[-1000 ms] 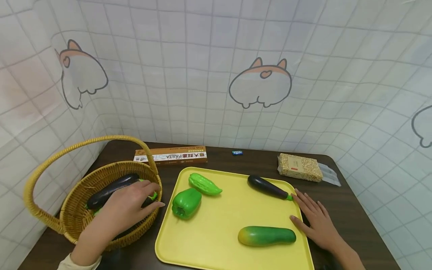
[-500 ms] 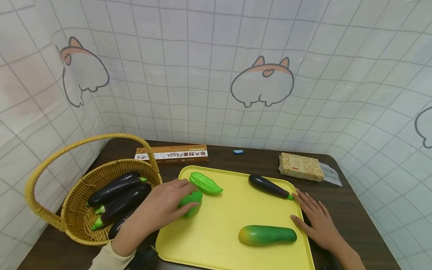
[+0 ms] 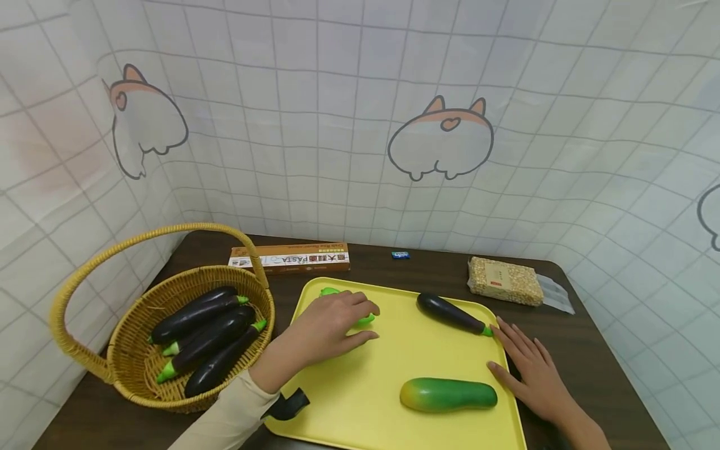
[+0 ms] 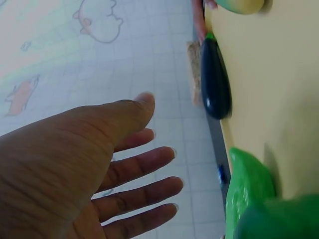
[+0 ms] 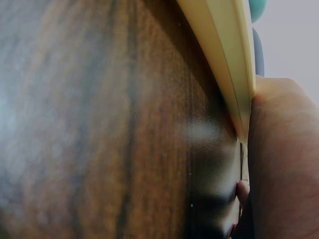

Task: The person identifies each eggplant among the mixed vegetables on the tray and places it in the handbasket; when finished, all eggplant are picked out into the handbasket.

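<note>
My left hand (image 3: pixel 332 325) hovers over the left part of the yellow tray (image 3: pixel 360 400), fingers loosely extended and holding nothing. Beneath it, a bright green bitter melon (image 3: pixel 364 320) shows only in part. In the left wrist view the thumb and fingers are apart, and a green bell pepper (image 4: pixel 284 219) lies close to the bitter melon (image 4: pixel 246 184); the hand hides this pepper from the head view. My right hand (image 3: pixel 525 372) rests along the tray's right rim, fingers relaxed, fingertips by the stem of a dark eggplant (image 3: pixel 452 314). A long green vegetable with a yellow end (image 3: pixel 448 395) lies nearer the front.
A wicker basket (image 3: pixel 126 337) with a tall handle (image 3: pixel 152 237) stands left of the tray, holding several eggplants (image 3: pixel 210 340). Along the back lie a pasta box (image 3: pixel 289 258), a small blue packet (image 3: pixel 400 255) and a vacuum-packed bag of grains (image 3: pixel 505 281).
My left hand has moved right, out from over the basket, past the bell pepper and across to the bitter melon. The right hand stays at the tray's rim.
</note>
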Tool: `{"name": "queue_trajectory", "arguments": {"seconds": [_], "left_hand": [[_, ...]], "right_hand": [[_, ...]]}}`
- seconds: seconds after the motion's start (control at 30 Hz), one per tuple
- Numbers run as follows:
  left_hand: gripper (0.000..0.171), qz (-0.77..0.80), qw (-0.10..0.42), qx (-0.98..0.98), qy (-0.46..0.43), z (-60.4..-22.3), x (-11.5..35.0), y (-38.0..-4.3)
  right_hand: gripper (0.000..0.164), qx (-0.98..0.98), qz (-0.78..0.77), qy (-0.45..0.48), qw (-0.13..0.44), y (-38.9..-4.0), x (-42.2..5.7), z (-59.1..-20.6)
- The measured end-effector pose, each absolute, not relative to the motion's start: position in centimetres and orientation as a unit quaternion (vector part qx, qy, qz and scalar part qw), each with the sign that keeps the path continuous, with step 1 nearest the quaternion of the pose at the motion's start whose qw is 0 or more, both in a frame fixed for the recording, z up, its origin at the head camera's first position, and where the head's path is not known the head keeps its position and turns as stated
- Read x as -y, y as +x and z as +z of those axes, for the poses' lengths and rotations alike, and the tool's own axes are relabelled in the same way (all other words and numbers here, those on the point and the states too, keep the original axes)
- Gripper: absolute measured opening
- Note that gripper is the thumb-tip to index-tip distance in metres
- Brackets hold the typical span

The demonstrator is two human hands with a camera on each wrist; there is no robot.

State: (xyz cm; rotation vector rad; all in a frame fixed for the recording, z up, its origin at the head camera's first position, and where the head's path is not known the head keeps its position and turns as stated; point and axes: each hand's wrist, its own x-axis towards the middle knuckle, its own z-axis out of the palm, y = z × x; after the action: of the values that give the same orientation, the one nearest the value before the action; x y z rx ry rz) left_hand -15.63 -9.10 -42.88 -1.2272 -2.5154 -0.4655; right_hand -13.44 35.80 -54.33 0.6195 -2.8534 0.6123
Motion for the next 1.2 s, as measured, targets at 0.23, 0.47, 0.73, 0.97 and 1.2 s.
{"name": "queue_trajectory", "arguments": {"seconds": [0.23,0.47,0.73,0.97,1.2], "left_hand": [[0.037,-0.154,0.145,0.865,-0.455,-43.5,5.7,-17.2],[0.043,-0.101,0.143,0.862,-0.476,-44.0,1.5,-18.4],[0.046,-0.064,0.15,0.863,-0.478,-45.3,-2.8,-20.1],[0.05,-0.057,0.105,0.881,-0.458,-46.1,-5.1,-22.0],[0.055,-0.025,0.081,0.891,-0.447,-47.2,-6.4,-23.1]], "right_hand": [[0.072,0.954,0.201,0.207,0.082,-13.5,-36.0,-54.5],[0.072,0.955,0.201,0.204,0.081,-13.6,-36.0,-54.6],[0.071,0.955,0.201,0.204,0.08,-13.5,-36.0,-54.6],[0.071,0.954,0.206,0.203,0.078,-13.6,-35.9,-54.6],[0.071,0.954,0.205,0.203,0.079,-13.5,-35.9,-54.6]]}}
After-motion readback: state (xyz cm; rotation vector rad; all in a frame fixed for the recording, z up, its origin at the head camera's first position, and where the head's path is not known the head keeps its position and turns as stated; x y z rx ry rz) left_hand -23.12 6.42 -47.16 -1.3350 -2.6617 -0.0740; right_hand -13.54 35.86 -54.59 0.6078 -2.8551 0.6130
